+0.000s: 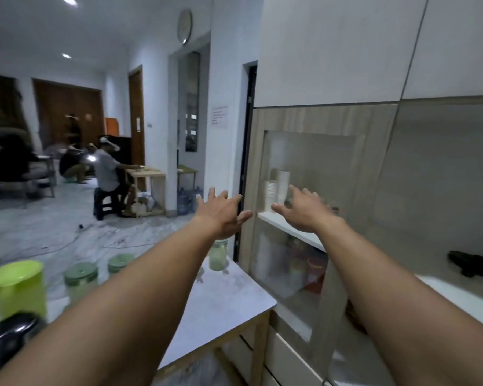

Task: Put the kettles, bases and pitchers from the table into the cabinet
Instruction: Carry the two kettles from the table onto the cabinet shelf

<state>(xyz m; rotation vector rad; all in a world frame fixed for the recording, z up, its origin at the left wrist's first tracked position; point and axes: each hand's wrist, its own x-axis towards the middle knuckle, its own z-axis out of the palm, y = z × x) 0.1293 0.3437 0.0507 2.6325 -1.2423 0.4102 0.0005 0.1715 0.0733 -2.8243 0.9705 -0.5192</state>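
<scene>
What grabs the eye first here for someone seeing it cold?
Two bare arms stretch forward through the middle of the frame, the left hand and right hand both open with fingers spread, held out toward the glass-fronted cabinet on the right. Next comes the lime-green pitcher at lower left, with green-lidded jars beside it on the white table.
</scene>
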